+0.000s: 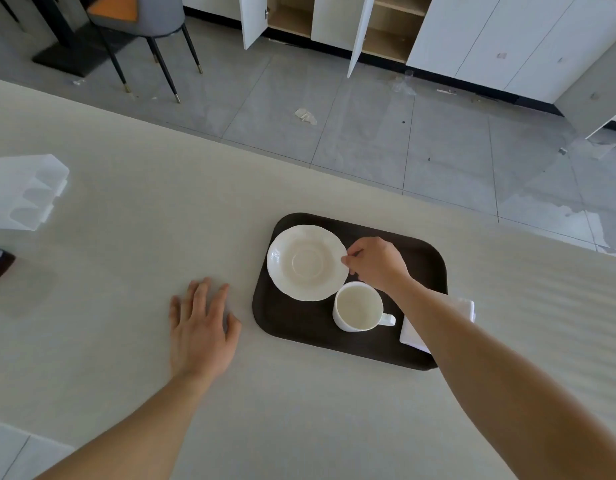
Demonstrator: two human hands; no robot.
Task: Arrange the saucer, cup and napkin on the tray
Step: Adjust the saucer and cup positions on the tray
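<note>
Grey floor tiles and white cabinets with open doors fill the background beyond the pale table [126, 237] I am working over. Taking the dark tray [299, 337] as my landmark: it lies on the table to the right of centre, its long axis running away to the right and slightly toward me.

On the tray's far-left part sits the saucer [306, 263], empty, its centre ring bare. Just at its near-right edge stands the cup [358, 306], upright and empty as far as I can see, handle pointing right; whether cup and saucer touch I cannot tell. At the tray's near-right corner lies the white napkin [412, 336], partly over the rim and largely hidden under my forearm.

My right hand [377, 263] is over the tray's middle, fingertips [346, 261] pinched narrowly on the saucer's right rim, so the saucer lies directly left of the grip. I judge I am shifting the saucer, and the cup, just nearer than that hand, would go onto its ring.

My left hand [202, 327] lies flat and spread on the table left of the tray, holding nothing, farther from the cup.
</note>
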